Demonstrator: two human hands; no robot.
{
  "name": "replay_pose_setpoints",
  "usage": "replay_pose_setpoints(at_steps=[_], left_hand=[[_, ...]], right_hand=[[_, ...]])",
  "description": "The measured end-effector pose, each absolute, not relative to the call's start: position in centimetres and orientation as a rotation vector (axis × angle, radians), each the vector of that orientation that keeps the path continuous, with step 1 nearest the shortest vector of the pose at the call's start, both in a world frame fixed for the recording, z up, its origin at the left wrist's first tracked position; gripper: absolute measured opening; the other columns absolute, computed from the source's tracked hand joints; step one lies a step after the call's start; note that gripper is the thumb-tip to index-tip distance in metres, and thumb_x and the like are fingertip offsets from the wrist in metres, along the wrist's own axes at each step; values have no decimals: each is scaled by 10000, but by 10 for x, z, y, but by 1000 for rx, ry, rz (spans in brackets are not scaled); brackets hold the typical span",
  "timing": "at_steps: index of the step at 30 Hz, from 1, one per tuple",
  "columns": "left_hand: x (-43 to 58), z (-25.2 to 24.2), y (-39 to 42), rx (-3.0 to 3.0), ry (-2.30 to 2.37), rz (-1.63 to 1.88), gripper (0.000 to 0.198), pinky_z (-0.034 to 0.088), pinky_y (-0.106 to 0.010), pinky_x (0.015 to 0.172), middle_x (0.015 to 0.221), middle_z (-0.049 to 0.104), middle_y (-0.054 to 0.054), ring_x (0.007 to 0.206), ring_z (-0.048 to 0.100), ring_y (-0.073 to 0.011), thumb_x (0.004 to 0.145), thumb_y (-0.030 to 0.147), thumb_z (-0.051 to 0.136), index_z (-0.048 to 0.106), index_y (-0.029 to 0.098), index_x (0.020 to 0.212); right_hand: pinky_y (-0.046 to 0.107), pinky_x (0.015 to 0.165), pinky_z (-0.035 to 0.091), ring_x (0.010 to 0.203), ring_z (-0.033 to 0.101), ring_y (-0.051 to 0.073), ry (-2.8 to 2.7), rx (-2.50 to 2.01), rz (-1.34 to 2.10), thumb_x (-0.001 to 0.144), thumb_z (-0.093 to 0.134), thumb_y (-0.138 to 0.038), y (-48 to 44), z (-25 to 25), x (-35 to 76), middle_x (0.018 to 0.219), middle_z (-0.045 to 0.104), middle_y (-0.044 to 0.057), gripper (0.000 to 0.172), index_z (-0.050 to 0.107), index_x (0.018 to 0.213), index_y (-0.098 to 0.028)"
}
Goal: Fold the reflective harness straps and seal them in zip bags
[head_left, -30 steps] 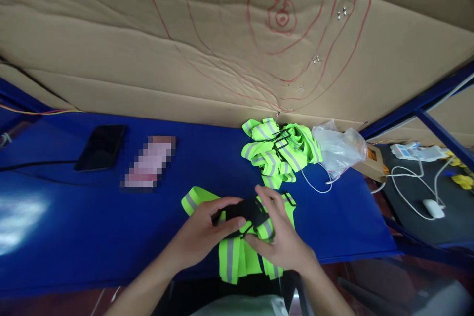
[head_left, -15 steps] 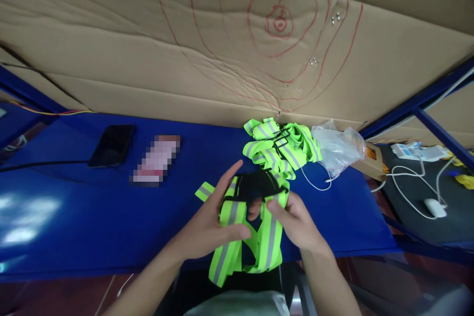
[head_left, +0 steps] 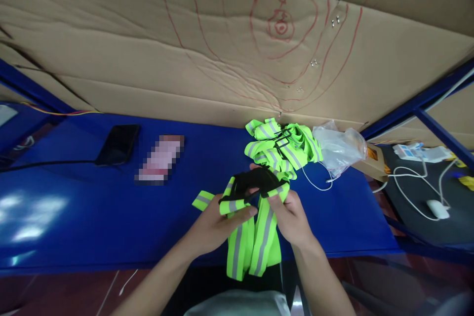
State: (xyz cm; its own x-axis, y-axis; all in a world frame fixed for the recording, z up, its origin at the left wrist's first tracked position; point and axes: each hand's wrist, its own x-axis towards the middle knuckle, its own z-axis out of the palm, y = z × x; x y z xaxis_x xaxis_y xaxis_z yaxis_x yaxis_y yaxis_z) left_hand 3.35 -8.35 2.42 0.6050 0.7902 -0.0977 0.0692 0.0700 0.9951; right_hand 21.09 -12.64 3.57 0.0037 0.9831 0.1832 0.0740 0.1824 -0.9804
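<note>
I hold a neon-green reflective strap vest with grey stripes and a black patch above the near edge of the blue table. My left hand pinches its left strap between thumb and fingers. My right hand grips the right strap just below the black patch. The strap ends hang down over the table edge. One loose strap end lies on the table to the left.
A pile of the same green vests lies behind my hands, next to a clear plastic bag. A black phone and a blurred card lie at the left. Cardboard stands behind. White cables and a mouse are at right.
My hands lifted the vest off the table and shifted along it. The left hand's fingers, spread half a second ago, have closed on the left strap; the straps hang straighter.
</note>
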Motion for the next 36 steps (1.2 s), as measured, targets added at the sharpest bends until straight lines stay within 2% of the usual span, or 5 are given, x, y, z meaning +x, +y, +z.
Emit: replay_pose_setpoints(at_steps=[12, 16, 22, 27, 36], left_hand=[[28, -18, -72, 1257, 823, 441, 499, 491, -477, 1052, 1243, 734, -102, 1204, 636, -355, 825, 503, 775, 699, 170, 1189], [27, -13, -73, 1369, 618, 411, 440, 490, -448, 1023, 1169, 724, -75, 1162, 626, -318, 852, 487, 751, 683, 192, 1171], [32, -9, -84, 970, 536, 333, 468, 572, -376, 755, 917, 736, -60, 852, 721, -254, 807, 439, 822, 639, 181, 1153], [27, -7, -92, 1010, 541, 287, 452, 551, -367, 803, 948, 737, -58, 875, 700, -235, 785, 429, 839, 671, 187, 1128], [32, 6, -89, 1177, 522, 375, 372, 525, -429, 958, 1090, 742, -81, 1049, 674, -277, 880, 430, 723, 680, 199, 1168]], right_hand=[[557, 1202, 374, 1511, 368, 349, -1967, -1560, 434, 918, 682, -519, -107, 38, 236, 1617, 404, 157, 830, 313, 1601, -224], [338, 888, 544, 1024, 711, 223, -2188, -1370, 894, 1005, 560, -491, -98, 53, 236, 1132, 752, 80, 381, 697, 1234, -219], [242, 488, 227, 515, 296, 60, -1755, -1522, 1045, 924, 664, -527, -86, 55, 229, 526, 356, -68, 508, 557, 597, -153], [210, 548, 366, 601, 461, 73, -1615, -1388, 1379, 895, 717, -480, -85, 44, 229, 770, 606, -37, 314, 695, 1019, -192], [435, 1032, 526, 1237, 647, 292, -2185, -1400, 1002, 987, 575, -528, -108, 57, 230, 1389, 652, 135, 575, 558, 1472, -221]])
